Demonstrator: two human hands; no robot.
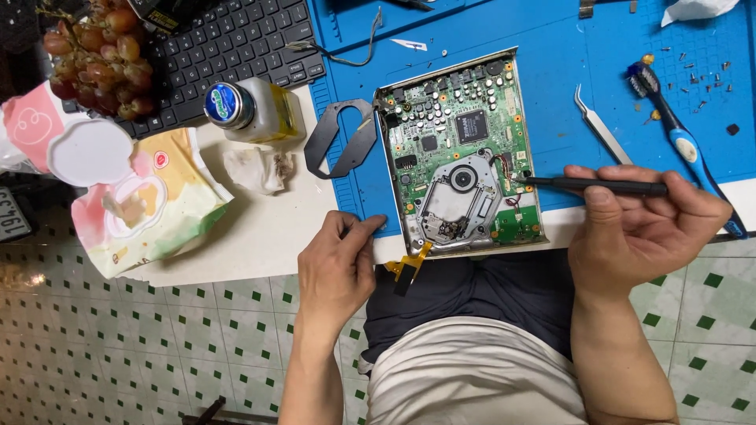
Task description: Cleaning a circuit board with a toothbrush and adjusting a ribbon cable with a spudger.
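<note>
The right hand (642, 224) is gripping a black screwdriver (598, 186), its tip lost against the circuit board (461, 149); the left hand (339, 267), fingers curled and hiding its palm, is pressing the tabletop (268, 228) edge.

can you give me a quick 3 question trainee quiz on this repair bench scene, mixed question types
1. True or false: the right hand holds a slim black screwdriver with its tip at the right edge of the green circuit board.
2. Multiple choice: what lies on the blue work mat between the open metal chassis and the blue-handled toothbrush?
A. silver tweezers
B. red pliers
C. a yellow tape roll
3. Fill in: the left hand rests its fingertips at the mat's near ____ corner.

Key
1. true
2. A, the silver tweezers
3. left
</note>
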